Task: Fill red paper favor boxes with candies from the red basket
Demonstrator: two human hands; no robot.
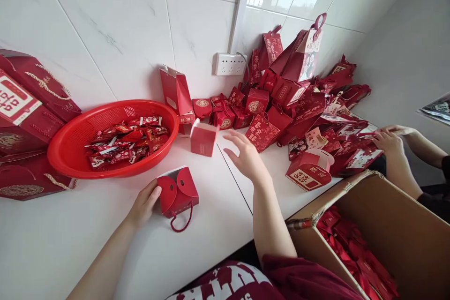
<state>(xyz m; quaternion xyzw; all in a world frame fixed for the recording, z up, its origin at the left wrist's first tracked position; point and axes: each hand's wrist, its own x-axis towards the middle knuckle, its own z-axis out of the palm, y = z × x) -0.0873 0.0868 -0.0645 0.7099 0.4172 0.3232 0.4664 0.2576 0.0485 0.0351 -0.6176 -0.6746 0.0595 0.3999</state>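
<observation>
My left hand [145,200] grips the left side of a red gift box [180,193], thumb on top and fingers down its side. Two rounded flaps with holes lie over the top of this box, and a dark red cord handle [183,225] loops out at its front. My right hand [242,152] is open and empty, fingers apart, just right of a small red box [204,139] with its top open. A gap shows between those fingers and the small box. Behind the gift box, a red plastic basket [66,168] holds several wrapped candies [130,140].
Large red gift boxes [28,126] stand at the left. Red boxes [267,103] are heaped along the wall to the right, below a power strip [230,64]. A cardboard box [404,211] holding red packaging stands at the lower right. Another person's hands [390,138] touch the heap's far end.
</observation>
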